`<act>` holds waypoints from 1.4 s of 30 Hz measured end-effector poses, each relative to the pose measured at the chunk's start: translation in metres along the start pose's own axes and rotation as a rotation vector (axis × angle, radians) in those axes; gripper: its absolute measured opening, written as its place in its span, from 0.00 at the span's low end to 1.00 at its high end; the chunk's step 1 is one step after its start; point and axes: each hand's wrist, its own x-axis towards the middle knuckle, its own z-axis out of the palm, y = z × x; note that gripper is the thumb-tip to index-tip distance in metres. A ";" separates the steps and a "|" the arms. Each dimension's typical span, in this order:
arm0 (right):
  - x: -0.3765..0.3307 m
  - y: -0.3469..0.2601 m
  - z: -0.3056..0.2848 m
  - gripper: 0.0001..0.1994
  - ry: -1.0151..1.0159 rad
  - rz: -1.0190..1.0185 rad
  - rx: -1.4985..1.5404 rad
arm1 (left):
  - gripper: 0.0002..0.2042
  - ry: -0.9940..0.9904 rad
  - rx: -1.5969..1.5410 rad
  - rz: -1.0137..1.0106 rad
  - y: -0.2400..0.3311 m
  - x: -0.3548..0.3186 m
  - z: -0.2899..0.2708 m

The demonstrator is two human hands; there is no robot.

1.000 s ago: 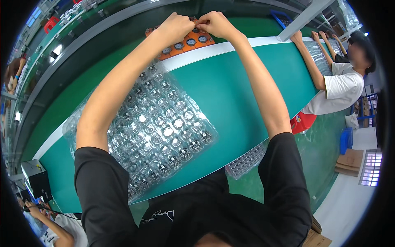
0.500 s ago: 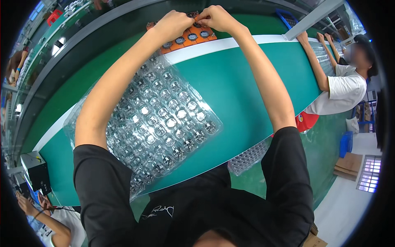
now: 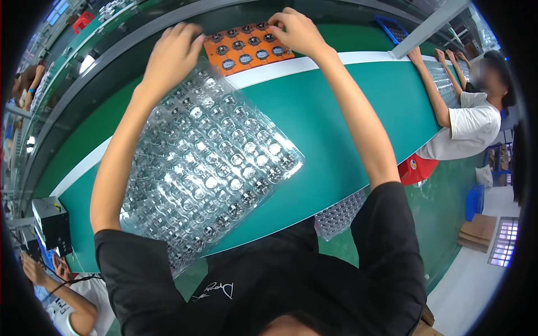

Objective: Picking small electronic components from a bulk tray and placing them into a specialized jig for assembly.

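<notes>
A black rectangular box stands at the left end of the green table, a grey metal post at its far edge, a red plastic container beyond its near edge.

Single head view, taken from the left of two fisheye cameras worn side by side on the head. Picture upright, unmirrored. Lens faces down and forward from above. The black shirt occupies the lower edge at closest range. The surface crosses mid-frame on a slant; the left hand and right hand lie farther off, near the upper edge. Wide coverage reaches a co-worker at far right. Straight edges bow toward the dark rim.
</notes>
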 end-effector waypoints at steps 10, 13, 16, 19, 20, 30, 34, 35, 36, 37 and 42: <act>-0.087 -0.140 -0.079 0.23 -0.481 0.123 0.616 | 0.23 -0.367 -0.138 -0.563 0.012 -0.099 -0.069; -0.099 -0.145 -0.083 0.23 -0.440 0.173 0.620 | 0.20 -0.271 -0.134 -0.391 0.007 -0.096 -0.061; -0.104 -0.160 -0.091 0.20 -0.381 0.262 0.651 | 0.18 -0.289 -0.198 -0.375 0.005 -0.089 -0.059; -0.121 -0.172 -0.095 0.20 -0.326 0.306 0.601 | 0.17 -0.286 -0.243 -0.298 0.002 -0.092 -0.043; -0.127 -0.177 -0.098 0.19 -0.320 0.338 0.567 | 0.17 -0.296 -0.264 -0.268 0.004 -0.091 -0.038; -0.171 -0.200 -0.116 0.16 -0.175 0.584 0.415 | 0.12 -0.168 -0.238 0.091 0.008 -0.081 -0.026; -0.173 -0.210 -0.121 0.16 -0.172 0.649 0.394 | 0.08 0.053 -0.440 0.261 -0.003 -0.090 -0.086; -0.171 -0.208 -0.120 0.16 -0.189 0.627 0.341 | 0.07 0.114 -0.465 0.296 -0.005 -0.096 -0.111; -0.166 -0.214 -0.129 0.16 -0.244 0.662 0.250 | 0.07 0.107 -0.467 0.289 -0.003 -0.101 -0.132; -0.165 -0.219 -0.130 0.16 -0.253 0.667 0.259 | 0.07 -0.003 -0.471 0.213 0.000 -0.111 -0.152; -0.138 -0.291 -0.141 0.15 -0.157 0.109 0.367 | 0.07 -0.633 -0.578 0.107 0.011 -0.215 -0.207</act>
